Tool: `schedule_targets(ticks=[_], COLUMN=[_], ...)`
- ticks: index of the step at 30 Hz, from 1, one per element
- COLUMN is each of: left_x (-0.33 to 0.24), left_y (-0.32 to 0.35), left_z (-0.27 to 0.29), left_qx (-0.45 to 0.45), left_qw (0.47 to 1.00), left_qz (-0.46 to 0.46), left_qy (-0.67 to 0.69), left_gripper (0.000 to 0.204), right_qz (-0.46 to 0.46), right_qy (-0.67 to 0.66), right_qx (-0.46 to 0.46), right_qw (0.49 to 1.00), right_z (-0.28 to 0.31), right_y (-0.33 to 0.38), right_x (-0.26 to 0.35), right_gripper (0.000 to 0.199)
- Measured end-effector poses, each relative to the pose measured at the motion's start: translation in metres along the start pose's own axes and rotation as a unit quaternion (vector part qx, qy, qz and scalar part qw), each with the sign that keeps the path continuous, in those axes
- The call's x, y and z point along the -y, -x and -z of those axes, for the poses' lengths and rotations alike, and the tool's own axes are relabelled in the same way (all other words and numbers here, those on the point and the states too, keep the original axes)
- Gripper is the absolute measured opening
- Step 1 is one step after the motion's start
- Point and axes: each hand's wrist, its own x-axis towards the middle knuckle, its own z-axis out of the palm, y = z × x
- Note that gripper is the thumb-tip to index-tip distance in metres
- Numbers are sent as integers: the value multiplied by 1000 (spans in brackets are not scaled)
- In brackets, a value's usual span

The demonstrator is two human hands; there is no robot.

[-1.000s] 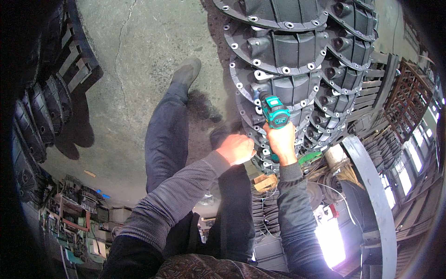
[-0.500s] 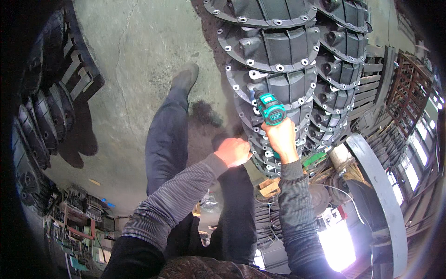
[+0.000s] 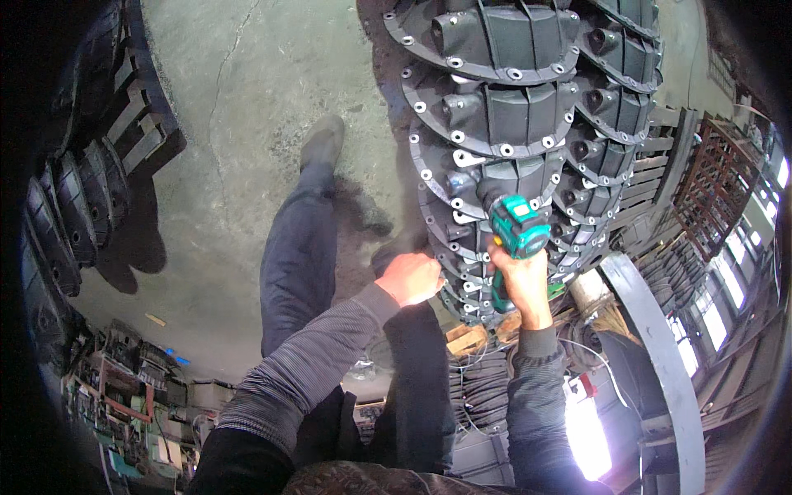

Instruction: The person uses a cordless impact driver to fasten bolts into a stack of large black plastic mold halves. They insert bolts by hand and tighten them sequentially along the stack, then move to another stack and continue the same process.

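Note:
My right hand [image 3: 525, 279] is wrapped round the grip of a teal and black cordless drill [image 3: 520, 224]. The drill's front end points at a dark cast-metal housing [image 3: 518, 175] in the nearer stack; whether it touches the metal I cannot tell. Each housing has a curved flange with pale-ringed bolt holes. To the left of the stack, over my right leg, my left hand [image 3: 410, 279] is closed in a fist. What the fist holds, if anything, is hidden.
Beside the first stack stands a second row of housings [image 3: 606, 103]. More castings and a wooden pallet [image 3: 147, 136] lie at the left. A brown metal rack [image 3: 716, 186] and a grey curved panel [image 3: 672, 371] are on the right. Pieces of wood [image 3: 466, 340] lie below the stack.
My right hand has moved the drill rightward across the stack, away from the flange's left side. My left fist stays in nearly the same place. The view has shifted slightly.

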Motion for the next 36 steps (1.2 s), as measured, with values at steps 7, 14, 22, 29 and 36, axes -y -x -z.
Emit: schedule_targets(ticks=[7,14,22,29,36], left_x=[-3,-5,-9,-9,-9], left_y=[-2,-2,-2,0,21], left_z=[26,45,62,77,96], left_qx=[6,46,55,74,47], left_qw=[1000,999,997,995,995], left_qz=[4,13,20,27,36], left_qy=[1,19,41,57,80], left_gripper=[37,42,42,44,43], right_qz=[63,49,37,15,-30], right_qy=[4,-29,20,111,225], right_qx=[-20,-24,37,-11,-48], right_qw=[998,998,998,994,973], right_z=[-22,-37,-25,-30,-35], right_y=[-60,-76,-85,-87,-90], right_x=[51,63,91,112,109], right_gripper=[15,15,14,13,33])
